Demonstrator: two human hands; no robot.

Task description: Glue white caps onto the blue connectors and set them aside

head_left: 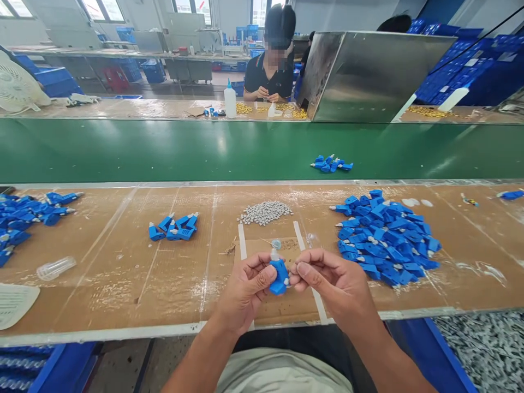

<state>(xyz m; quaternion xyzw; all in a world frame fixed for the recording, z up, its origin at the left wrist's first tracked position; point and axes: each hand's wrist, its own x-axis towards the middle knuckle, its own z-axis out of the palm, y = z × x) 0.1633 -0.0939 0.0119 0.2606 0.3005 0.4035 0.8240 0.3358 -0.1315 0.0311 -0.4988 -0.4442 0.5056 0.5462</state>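
My left hand [254,281] is closed on a small blue plastic part [279,276] with a whitish tip pointing away from me. At the part's right side, my right hand [325,277] has its thumb and fingers pinched together; what they hold, if anything, is too small to make out. Beyond my hands lies a heap of small grey pieces [265,213]. A large pile of similar blue parts [387,237] spreads to the right of my right hand. Several more blue parts [174,226] lie to the left.
More blue parts [24,215] cover the table's far left, near a clear plastic cup [56,268]. Past the table runs a green conveyor belt [164,150] carrying a few blue parts [331,164]. A co-worker [270,71] sits across it, beside a large metal box [368,76].
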